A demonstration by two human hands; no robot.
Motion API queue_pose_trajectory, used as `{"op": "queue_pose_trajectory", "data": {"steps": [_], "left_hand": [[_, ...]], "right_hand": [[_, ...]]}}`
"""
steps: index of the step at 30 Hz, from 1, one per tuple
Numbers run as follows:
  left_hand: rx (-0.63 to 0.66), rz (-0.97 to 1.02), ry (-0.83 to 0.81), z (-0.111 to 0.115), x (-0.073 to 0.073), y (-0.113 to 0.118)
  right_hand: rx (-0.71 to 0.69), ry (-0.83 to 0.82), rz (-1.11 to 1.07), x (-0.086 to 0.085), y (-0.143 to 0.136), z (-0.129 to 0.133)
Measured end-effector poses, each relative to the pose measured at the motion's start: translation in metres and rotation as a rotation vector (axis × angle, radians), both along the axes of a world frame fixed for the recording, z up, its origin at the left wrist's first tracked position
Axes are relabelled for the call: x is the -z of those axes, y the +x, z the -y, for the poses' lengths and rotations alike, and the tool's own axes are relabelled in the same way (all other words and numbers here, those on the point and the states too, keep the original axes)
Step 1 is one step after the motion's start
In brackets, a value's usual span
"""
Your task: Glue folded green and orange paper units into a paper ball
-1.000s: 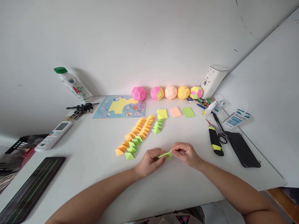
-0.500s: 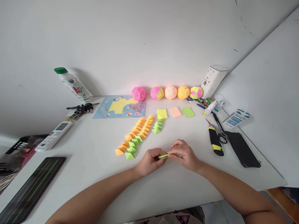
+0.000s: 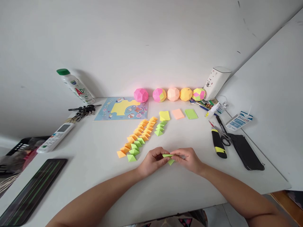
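Between my fingertips is a folded green sheet of paper (image 3: 170, 161), partly hidden by the hands. My left hand (image 3: 154, 160) pinches its left side, thumb below and fingers above. On the other side my right hand (image 3: 187, 159) grips it with thumb and fingers together. Just left of the hands lie overlapping rows of folded orange paper pieces (image 3: 138, 132) and folded green paper pieces (image 3: 134, 152). A shorter row of green folded pieces (image 3: 159, 128) sits beyond the hands. Behind it are yellow (image 3: 164, 115), peach (image 3: 178, 113) and green (image 3: 191, 113) sticky-note pads.
Several paper balls (image 3: 173, 94) line the wall beside a picture board (image 3: 120, 108). Scissors (image 3: 225, 140), a utility knife (image 3: 218, 143), a glue bottle (image 3: 212, 111) and a black pouch (image 3: 246, 152) lie right. A remote (image 3: 55, 137) and dark tablet (image 3: 33, 192) are left.
The green paper has turned in my fingers, and a pointed flap now shows below them. My right fingers have lowered and flattened over it.
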State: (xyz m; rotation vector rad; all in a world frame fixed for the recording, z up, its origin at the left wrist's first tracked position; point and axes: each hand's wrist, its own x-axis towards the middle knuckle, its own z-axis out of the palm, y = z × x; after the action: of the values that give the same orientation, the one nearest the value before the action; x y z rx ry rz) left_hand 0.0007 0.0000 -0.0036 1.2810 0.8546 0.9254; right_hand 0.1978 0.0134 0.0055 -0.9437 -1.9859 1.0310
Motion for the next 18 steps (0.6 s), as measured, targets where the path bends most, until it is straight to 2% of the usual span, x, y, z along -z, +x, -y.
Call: {"op": "queue_pose_trajectory", "data": {"steps": [6,18], "left_hand": [[-0.001,0.013,-0.034,-0.0005,0.0001,0.0002],[-0.023,-0.032,-0.045,-0.0008,-0.0028,-0.0013]], "right_hand": [[-0.001,0.034,-0.024,-0.0005,-0.0007,0.0002],[0.027,-0.071,-0.003,-0.0014,-0.0003,0.0005]]}}
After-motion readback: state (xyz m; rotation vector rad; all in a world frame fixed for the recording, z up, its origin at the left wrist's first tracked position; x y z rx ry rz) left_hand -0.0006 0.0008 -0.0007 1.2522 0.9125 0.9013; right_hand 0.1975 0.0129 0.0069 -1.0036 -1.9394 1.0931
